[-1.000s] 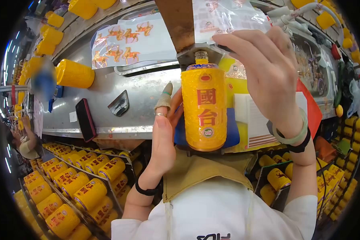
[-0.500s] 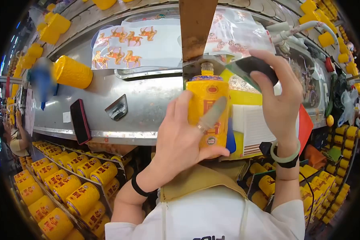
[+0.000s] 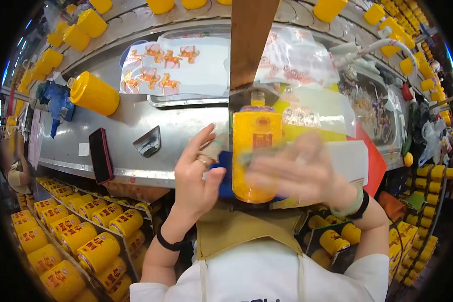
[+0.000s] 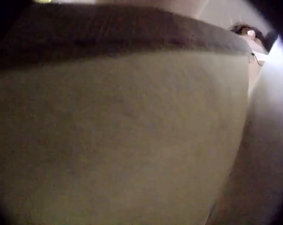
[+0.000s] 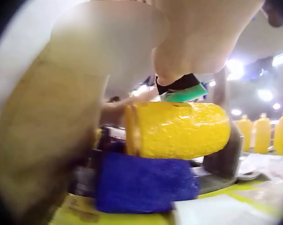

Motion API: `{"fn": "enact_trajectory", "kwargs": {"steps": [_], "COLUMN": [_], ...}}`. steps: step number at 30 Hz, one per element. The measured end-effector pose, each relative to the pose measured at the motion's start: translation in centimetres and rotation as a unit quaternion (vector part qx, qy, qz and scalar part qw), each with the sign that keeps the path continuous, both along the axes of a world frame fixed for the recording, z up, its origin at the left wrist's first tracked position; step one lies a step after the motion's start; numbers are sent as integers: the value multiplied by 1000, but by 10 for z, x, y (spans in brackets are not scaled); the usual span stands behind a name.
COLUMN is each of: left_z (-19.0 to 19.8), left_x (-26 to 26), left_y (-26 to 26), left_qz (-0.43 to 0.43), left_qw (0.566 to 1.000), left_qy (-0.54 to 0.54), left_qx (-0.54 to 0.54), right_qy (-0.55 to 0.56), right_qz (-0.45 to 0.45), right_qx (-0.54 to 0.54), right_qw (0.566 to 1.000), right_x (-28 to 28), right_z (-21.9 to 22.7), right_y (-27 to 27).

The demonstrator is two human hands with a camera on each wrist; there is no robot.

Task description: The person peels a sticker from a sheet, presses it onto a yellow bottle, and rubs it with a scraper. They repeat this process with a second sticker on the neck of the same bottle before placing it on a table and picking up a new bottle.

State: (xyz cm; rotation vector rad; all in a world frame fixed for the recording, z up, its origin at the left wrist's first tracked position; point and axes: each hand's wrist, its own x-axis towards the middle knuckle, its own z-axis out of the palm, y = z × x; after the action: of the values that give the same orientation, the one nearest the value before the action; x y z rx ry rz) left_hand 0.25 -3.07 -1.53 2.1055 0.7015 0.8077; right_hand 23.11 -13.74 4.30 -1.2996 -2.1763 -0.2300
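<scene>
A yellow textured bottle (image 3: 256,131) with red characters lies on a blue block (image 5: 137,185), its clear neck pointing away. Over the lower half of the bottle is my right hand (image 3: 299,171), blurred by motion. It grips a scraper with a black grip and a green blade (image 5: 186,93), the blade close over the bottle's upper surface. To the left of the bottle, my left hand (image 3: 196,173) is raised with fingers loosely extended, holding nothing; one finger wears a cloth finger cot. The left wrist view shows mostly tan apron cloth (image 4: 132,131).
A sheet of horse decals (image 3: 206,70) and a clear sheet of small stickers (image 3: 299,60) lie at the back. A wooden post (image 3: 254,40) rises behind the bottle. Left are a phone (image 3: 100,156), a dark blade-like piece (image 3: 147,142) and another yellow bottle (image 3: 93,94). Racked bottles (image 3: 98,250) stand below.
My right hand came into view with the scraper and moved left and down onto the bottle. My left hand crossed over the bottle's front, then withdrew to its left side.
</scene>
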Motion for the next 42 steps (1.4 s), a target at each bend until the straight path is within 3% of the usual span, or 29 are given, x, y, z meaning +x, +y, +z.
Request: {"fn": "enact_trajectory", "kwargs": {"steps": [1, 3, 6, 9, 11, 12, 13, 15, 16, 17, 20, 23, 25, 27, 31, 35, 37, 41, 42], "left_z": [-4, -10, -5, 5, 6, 4, 1, -2, -3, 2, 24, 23, 16, 11, 12, 14, 15, 16, 16], "left_x": [-3, -5, 1, -2, -4, -5, -4, -5, -4, -4, 1, 5, 6, 7, 9, 10, 11, 11, 12], "left_y": [2, 1, -4, -9, -9, -8, -8, -10, -9, -9, -11, -14, -15, -16, -21, -23, -21, -25, -27], "left_qz": [26, 48, 67, 42, 45, 46, 44, 51, 21, 24, 26, 26, 31, 15, -21, -26, -54, -50, -41], "left_qw": [999, 999, 991, 990, 991, 990, 990, 972, 951, 952, 828, 864, 853, 816, 793, 769, 736, 727, 759], "left_qy": [-11, -2, -88, -83, -59, -65, -70, -132, -204, -199, -323, -276, -278, -282, -303, -314, -341, -335, -324], "left_qx": [-18, -17, -82, -107, -109, -113, -110, -188, -232, -230, -458, -420, -441, -505, -529, -557, -582, -598, -563], "right_qy": [40, 44, 64, -85, -124, -122, -61, 4, 21, 40, 209, 219, 240, 173, 141, 202, 213, 246, 254], "right_qz": [72, 86, -101, -104, -25, 84, 151, 119, 32, -53, -174, -186, -190, -135, -141, -167, -164, -161, -161], "right_qx": [-50, -85, -17, 50, 69, 30, -72, -82, -40, 1, 8, 25, 18, 39, 42, 44, 43, 40, 38], "right_qw": [995, 992, 993, 990, 990, 988, 984, 990, 998, 998, 962, 957, 952, 975, 979, 964, 962, 955, 953], "right_x": [-10, -15, 16, 28, 11, 0, -15, -20, -9, 6, 17, 18, 16, 18, 17, 21, 21, 17, 16], "right_z": [6, 6, 3, 18, -12, -15, 9, 7, 2, -2, 26, 23, 12, 0, -12, -7, -5, -8, -10], "right_y": [-6, 0, 46, 41, 20, 6, -9, -12, -2, 10, 6, 0, 1, 5, 1, 0, 1, 4, 5]}}
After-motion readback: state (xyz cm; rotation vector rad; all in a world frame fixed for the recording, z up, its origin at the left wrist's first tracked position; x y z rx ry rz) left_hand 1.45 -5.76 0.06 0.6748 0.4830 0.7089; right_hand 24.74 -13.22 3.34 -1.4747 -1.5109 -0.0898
